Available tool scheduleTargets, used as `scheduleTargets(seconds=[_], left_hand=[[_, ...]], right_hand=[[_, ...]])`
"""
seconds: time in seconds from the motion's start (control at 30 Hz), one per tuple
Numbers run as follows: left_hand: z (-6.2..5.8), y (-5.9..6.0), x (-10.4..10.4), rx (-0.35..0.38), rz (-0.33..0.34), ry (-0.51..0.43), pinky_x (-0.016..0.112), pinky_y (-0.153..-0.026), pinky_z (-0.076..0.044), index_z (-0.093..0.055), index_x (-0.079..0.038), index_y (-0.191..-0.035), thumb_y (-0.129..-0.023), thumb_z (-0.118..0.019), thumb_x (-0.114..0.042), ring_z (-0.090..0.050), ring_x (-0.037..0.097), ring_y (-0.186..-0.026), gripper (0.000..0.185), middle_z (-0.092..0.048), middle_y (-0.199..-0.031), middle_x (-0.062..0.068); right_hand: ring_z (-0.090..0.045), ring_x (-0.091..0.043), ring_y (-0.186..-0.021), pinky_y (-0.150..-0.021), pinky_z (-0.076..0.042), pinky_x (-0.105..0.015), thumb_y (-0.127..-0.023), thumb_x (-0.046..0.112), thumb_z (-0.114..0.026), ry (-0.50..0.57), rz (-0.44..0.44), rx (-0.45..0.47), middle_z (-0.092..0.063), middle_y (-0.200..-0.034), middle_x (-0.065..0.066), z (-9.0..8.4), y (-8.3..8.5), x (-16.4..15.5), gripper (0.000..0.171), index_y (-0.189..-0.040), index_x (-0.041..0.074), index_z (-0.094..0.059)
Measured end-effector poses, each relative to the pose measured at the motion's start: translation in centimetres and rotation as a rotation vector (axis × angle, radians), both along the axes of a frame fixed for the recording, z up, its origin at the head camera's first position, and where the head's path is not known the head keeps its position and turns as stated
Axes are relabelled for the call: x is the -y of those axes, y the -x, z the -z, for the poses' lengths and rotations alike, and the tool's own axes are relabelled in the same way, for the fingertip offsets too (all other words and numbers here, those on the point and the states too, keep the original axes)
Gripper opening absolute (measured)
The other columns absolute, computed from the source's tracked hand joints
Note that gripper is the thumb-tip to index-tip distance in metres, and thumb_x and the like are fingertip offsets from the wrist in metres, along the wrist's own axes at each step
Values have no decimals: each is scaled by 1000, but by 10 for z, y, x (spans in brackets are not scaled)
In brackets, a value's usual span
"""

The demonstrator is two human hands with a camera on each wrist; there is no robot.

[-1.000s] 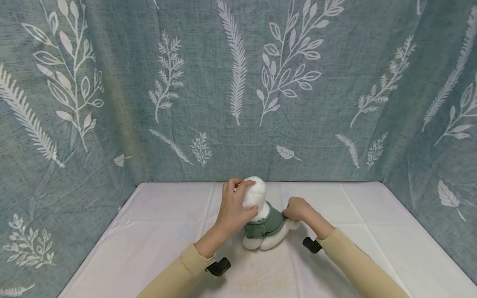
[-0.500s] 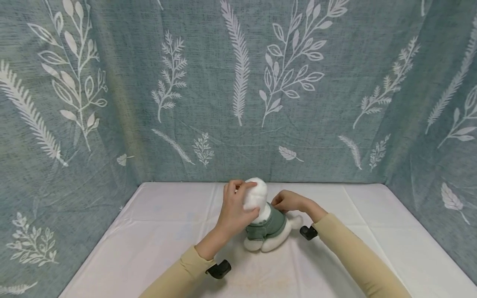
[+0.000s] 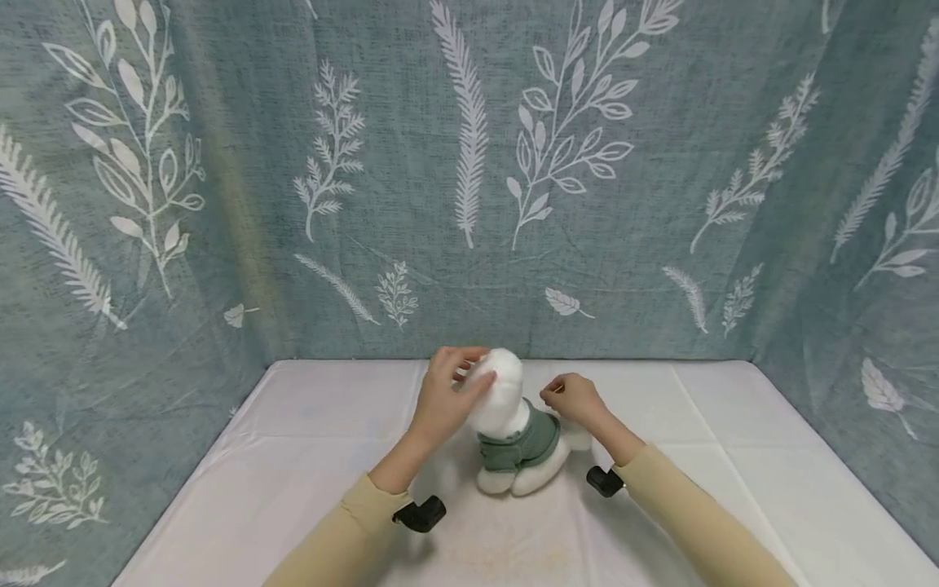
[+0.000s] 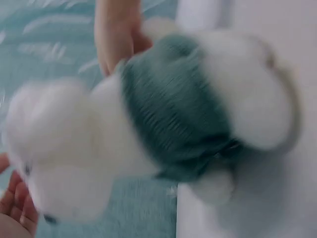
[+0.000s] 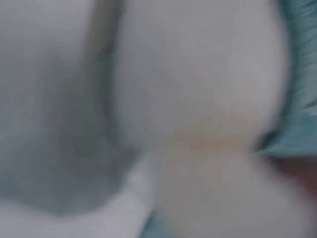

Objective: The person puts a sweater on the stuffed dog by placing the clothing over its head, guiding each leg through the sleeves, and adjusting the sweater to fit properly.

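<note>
Gripping the plush toy (image 3: 513, 432) by its white head, cupped inside left hand (image 3: 443, 399); right hand (image 3: 575, 399) just beside its green sweater (image 3: 522, 444), fingers curled, seemingly pinching nothing. Best kept upright, steadied, pulled gently.

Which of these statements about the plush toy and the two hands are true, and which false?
1. The left hand holds the head of the plush toy. True.
2. The toy wears a red sweater. False: its sweater is green.
3. The toy lies flat on the white tablecloth. False: it sits upright.
4. The right hand is at the toy's right side. True.
5. The backdrop bears white leaf prints. True.
</note>
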State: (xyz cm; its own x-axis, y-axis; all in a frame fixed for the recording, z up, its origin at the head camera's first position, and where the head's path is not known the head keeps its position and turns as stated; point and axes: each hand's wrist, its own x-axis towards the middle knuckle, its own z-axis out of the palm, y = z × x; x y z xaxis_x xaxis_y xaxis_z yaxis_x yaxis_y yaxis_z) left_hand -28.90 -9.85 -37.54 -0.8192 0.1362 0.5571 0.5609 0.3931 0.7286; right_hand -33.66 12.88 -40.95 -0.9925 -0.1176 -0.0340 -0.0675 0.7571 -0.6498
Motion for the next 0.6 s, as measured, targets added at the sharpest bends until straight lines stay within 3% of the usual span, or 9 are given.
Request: scheduleTargets(seconds=[0.1, 0.17, 0.27, 0.37, 0.47, 0.6], left_hand=[[-1, 20, 15, 160, 22, -116, 39, -83, -47, -63, -18, -119, -96, -56, -34, -56, 22, -98, 30, -60, -111, 7], [1, 33, 23, 279, 61, -156, 39, -86, -47, -62, -15, -121, -98, -51, -36, -57, 24, -100, 33, -62, -115, 8], [8, 48, 30, 455, 174, -183, 41, -93, -46, -60, -10, -125, -101, -46, -32, -56, 27, -109, 36, -60, -124, 12], [15, 55, 31, 603, 281, -213, 40, -98, -44, -56, -7, -130, -102, -43, -29, -53, 24, -116, 38, -55, -132, 12], [21, 59, 29, 691, 346, -272, 37, -98, -44, -52, -7, -134, -101, -43, -26, -52, 19, -118, 39, -50, -137, 10], [26, 60, 26, 704, 390, -331, 33, -94, -46, -48, -5, -137, -99, -45, -23, -54, 13, -114, 43, -48, -139, 12]], right_hand=[[-63, -16, -76, -64, -50, -30, -94, 26, -58, 83, 46, -128, -70, -88, -6, -16, -20, 5, 24, -103, 6, -67], [-64, -17, -77, -65, -51, -30, -94, 30, -58, 156, 47, -163, -70, -88, -6, -27, -37, 10, 26, -105, 8, -66], [-66, -16, -76, -67, -54, -30, -93, 36, -60, 285, 11, -124, -69, -90, -7, -38, -60, 22, 32, -110, 9, -62], [-67, -17, -76, -69, -57, -33, -90, 42, -63, 415, -44, -23, -65, -96, -11, -42, -77, 34, 45, -119, 8, -55], [-68, -20, -80, -72, -58, -34, -88, 43, -65, 519, -80, 33, -61, -104, -15, -40, -84, 44, 58, -126, 4, -45], [-68, -21, -81, -71, -57, -33, -85, 39, -69, 563, -62, -12, -59, -104, -16, -34, -86, 51, 63, -127, 3, -38]])
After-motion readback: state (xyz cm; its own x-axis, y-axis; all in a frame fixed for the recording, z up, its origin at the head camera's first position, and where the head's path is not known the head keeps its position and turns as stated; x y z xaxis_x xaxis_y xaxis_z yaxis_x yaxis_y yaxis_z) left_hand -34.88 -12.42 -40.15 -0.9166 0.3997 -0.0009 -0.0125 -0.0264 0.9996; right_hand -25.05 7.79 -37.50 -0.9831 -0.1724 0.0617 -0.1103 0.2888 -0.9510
